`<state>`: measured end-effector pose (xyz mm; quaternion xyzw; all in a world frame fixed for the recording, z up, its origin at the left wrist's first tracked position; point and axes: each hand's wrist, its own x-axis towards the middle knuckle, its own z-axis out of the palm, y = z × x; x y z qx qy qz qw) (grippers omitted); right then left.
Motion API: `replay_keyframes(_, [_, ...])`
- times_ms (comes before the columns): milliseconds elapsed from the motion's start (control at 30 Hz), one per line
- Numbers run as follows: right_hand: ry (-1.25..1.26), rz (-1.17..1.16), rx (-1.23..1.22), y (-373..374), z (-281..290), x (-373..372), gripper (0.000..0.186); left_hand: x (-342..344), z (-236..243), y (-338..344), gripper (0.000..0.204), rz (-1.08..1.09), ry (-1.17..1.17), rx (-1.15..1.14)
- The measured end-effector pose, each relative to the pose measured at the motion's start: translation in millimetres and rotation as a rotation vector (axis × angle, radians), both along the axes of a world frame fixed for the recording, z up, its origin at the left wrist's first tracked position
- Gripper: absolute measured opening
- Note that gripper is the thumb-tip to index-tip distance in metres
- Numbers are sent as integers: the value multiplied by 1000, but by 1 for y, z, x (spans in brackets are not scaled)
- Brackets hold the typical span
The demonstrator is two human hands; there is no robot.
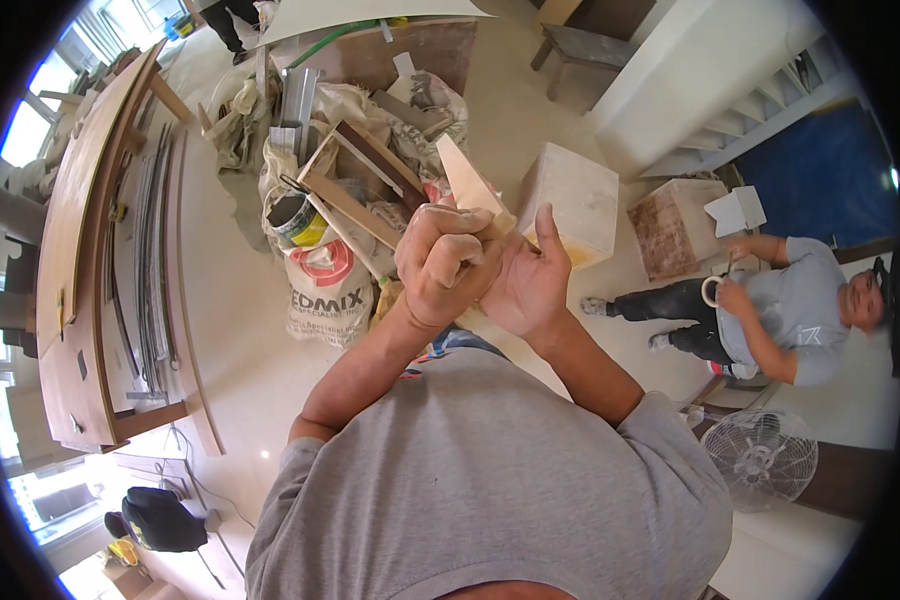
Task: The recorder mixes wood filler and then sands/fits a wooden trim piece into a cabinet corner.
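Note:
In front of my chest both hands meet, dusted with white powder. My left hand is closed, its fingers curled on the near end of a stiff, pale tan piece. This flat piece points up and away; whether it is folded paper or thin wood I cannot tell. My right hand lies against the left with its palm turned up and its thumb stretched out, while its other fingers are partly hidden behind the left hand and the piece. Just beyond is a brown wooden frame among sacks.
A printed white sack and a bucket stand ahead-left. Whitish block-shaped boxes stand ahead-right. At right a person holds a tape roll. A long wooden table runs along the left; a fan stands lower right.

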<state>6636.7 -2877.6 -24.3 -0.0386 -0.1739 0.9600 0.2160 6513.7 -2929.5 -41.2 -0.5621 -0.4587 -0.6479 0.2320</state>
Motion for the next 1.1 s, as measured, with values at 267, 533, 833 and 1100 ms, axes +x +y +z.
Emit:
replay_keyframes(267, [29,-6,-2,29,0,-12,85,-14,3,30,48,-6,-15,-31])
replay_keyframes(533, [79,-28,-49,79,-3,-29,86,-31,8,87,45,-69,-111,-40])
replay_keyframes(833, [-12,-147,-135,156,-11,-53,85,-50,-9,164,42,-104,-155,-113])
replay_keyframes(1100, [-402,-334,-192,251,-114,-48,66,-60,-79,226,29,-326,177,-487])
